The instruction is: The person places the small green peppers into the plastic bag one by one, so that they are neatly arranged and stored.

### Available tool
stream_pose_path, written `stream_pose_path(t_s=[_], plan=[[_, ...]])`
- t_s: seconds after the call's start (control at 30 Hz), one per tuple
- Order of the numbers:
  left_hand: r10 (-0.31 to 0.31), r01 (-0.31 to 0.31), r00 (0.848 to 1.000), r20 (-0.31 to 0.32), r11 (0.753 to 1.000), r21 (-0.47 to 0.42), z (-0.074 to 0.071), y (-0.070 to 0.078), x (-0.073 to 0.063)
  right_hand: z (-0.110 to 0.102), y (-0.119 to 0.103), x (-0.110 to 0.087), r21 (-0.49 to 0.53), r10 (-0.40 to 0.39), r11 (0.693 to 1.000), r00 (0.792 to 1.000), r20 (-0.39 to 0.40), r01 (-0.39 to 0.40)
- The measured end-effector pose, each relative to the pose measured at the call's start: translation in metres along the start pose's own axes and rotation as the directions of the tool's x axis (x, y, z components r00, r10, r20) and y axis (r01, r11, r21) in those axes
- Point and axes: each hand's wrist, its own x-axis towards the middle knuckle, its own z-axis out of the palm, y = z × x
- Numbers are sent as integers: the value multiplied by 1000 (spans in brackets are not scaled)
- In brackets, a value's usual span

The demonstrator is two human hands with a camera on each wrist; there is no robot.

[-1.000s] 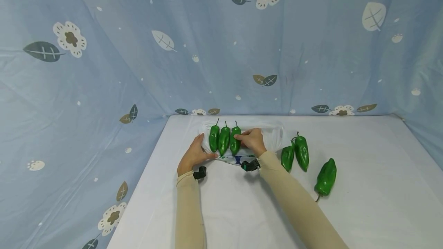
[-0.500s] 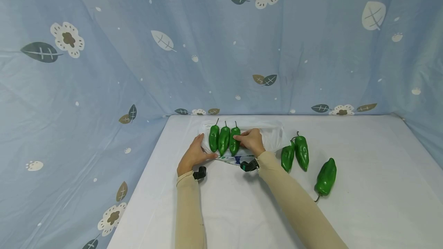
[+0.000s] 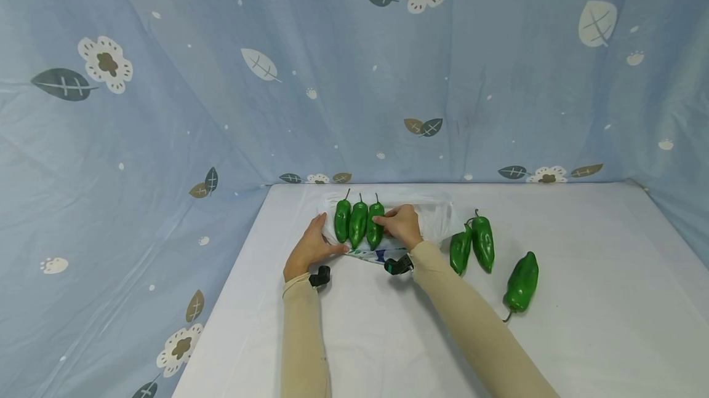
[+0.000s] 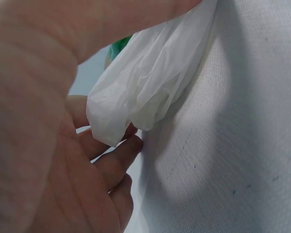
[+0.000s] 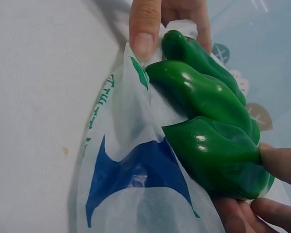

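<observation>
- Bag: white, printed blue and green, on the bench.
- Peppers, three: side by side at the bag's left part, stems away, tips behind its near edge; whether inside or on top cannot be told.
- Left hand: thumb and fingers spread about the bag's left end, probably to steady it.
- Right hand: pinching the end pepper, seemingly to keep the row close.
- Loose peppers, three: on the bench, right; two together, one apart.

From here, decent gap between the sleeves, near side of the bag, but three loose peppers clog its right.
</observation>
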Motion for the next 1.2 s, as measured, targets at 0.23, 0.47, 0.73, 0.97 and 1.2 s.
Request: stream_pose_path(t_s=[0.23, 0.47, 0.73, 0.97, 1.2], plan=[[-5, 5, 1000, 6, 1000, 2, -1, 1, -1, 3, -1, -2, -30, -19, 999, 1000, -20, 19], [-16, 16, 1000, 6, 1000, 0, 0, 2, -1, 3, -2, -5, -46, -43, 998, 999, -25, 42], [-13, 12, 1000, 6, 1000, 12, -1, 2, -2, -3, -1, -7, -45, -78, 996, 997, -1, 78], [-16, 16, 1000, 9, 1000, 13, -1, 2, -2, -12, -9, -9, -9, -128, 992, 992, 13, 128], [-14, 14, 1000, 10, 1000, 10, -2, 2, -2, -20, -23, -16, 9, -137, 991, 990, 34, 137]])
